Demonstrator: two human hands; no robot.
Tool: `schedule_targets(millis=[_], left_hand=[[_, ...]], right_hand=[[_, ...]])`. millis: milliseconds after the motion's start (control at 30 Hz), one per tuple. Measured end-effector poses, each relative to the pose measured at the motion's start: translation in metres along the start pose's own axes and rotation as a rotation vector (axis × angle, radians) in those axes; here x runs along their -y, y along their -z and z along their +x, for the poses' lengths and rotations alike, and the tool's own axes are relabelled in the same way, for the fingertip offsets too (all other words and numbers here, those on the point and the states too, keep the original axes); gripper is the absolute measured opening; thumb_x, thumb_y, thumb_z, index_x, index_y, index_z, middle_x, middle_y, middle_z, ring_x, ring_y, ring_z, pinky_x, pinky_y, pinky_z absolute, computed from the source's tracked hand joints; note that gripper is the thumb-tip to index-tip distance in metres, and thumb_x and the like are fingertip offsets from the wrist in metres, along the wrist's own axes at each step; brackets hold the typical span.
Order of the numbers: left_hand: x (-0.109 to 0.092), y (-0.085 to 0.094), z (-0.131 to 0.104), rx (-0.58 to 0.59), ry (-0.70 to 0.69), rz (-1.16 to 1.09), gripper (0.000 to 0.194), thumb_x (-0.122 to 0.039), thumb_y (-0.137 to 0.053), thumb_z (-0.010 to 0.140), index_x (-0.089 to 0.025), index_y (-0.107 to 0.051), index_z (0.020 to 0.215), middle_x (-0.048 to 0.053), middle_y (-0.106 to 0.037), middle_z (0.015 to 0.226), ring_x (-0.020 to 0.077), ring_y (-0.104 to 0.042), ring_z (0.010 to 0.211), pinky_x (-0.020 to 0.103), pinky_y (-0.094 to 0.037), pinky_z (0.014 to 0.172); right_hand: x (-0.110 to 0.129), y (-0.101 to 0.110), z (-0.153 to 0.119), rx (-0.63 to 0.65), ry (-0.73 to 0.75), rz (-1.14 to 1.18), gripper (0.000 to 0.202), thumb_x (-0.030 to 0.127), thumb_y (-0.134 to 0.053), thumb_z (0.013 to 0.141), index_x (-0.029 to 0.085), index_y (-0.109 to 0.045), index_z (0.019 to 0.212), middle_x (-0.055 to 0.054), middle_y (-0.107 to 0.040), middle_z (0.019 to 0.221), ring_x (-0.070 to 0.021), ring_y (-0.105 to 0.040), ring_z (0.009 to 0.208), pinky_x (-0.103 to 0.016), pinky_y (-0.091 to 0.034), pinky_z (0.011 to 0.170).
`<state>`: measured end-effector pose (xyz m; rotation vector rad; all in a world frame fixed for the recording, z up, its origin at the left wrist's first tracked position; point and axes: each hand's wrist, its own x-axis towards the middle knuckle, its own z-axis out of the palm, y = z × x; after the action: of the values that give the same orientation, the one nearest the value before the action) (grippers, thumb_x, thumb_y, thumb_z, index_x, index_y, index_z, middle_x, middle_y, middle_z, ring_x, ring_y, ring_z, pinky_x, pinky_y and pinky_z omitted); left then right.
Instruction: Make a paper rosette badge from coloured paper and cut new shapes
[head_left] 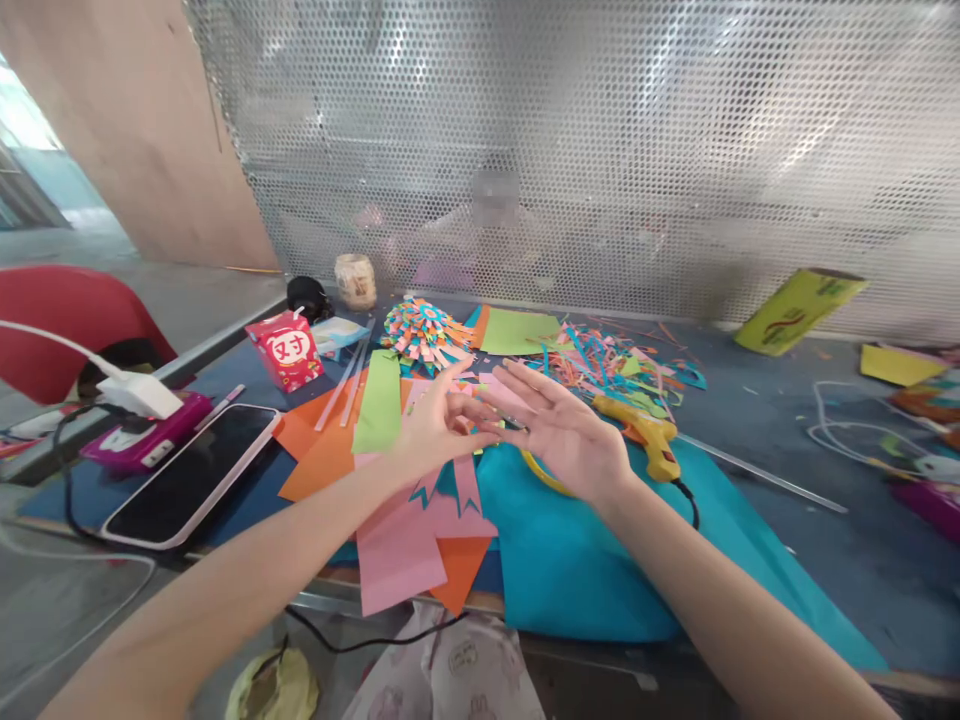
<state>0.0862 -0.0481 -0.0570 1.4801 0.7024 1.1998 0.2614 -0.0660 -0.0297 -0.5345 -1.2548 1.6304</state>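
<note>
My left hand (442, 425) hovers over the paper sheets, its fingers bent and apart. Its thumb and fingertips are close to the fingertips of my right hand (574, 440); whether they touch I cannot tell. The right hand is spread with palm and fingers stretched out, and nothing shows in it. Below the hands are pink and blue paper strips with notched ends (466, 487), over pink paper (401, 560). A yellow curved rim (541, 474), partly hidden by my right hand, lies on blue paper (585, 580). A yellow glue gun (652, 437) rests beside that hand.
Behind my hands sit a fringed paper flower (426, 332) and a heap of shredded paper strips (611, 360). To the left are a phone (195, 475), a purple power strip (150, 435) and a red packet (286, 350). A perforated metal panel (600, 150) closes the back.
</note>
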Motion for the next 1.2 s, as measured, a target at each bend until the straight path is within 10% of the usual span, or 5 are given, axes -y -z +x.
schedule_targets(millis=[233,667,1200], left_hand=[[-0.002,-0.001,-0.004,-0.024,-0.287,0.308,0.077,-0.029,-0.074,0.071,-0.021,-0.034,0.136,0.004,-0.072,0.077,0.0206,-0.063,0.097,0.035,-0.05,0.083],[-0.015,0.009,-0.005,-0.298,-0.626,0.645,0.046,-0.02,-0.068,0.076,-0.022,-0.052,0.119,0.0,-0.069,0.076,0.0154,-0.061,0.08,0.031,-0.049,0.077],[-0.019,0.022,-0.005,-0.083,-1.297,1.263,0.048,-0.008,-0.062,0.08,-0.02,-0.047,0.124,-0.002,-0.069,0.079,0.0117,-0.059,0.079,0.03,-0.043,0.079]], right_hand=[[0.002,0.002,-0.004,0.01,-0.02,0.102,0.047,0.03,-0.045,0.074,0.026,-0.053,0.121,-0.004,-0.041,0.144,-0.0295,-0.043,0.127,-0.051,-0.043,0.094],[0.002,-0.002,-0.007,0.127,-0.152,0.188,0.056,0.023,-0.046,0.07,0.02,-0.05,0.126,-0.009,-0.052,0.134,-0.0279,-0.054,0.115,-0.055,-0.035,0.1],[0.002,-0.003,-0.01,0.166,-0.234,0.303,0.058,0.026,-0.051,0.067,0.018,-0.048,0.124,-0.01,-0.063,0.117,-0.0262,-0.057,0.108,-0.053,-0.034,0.101]])
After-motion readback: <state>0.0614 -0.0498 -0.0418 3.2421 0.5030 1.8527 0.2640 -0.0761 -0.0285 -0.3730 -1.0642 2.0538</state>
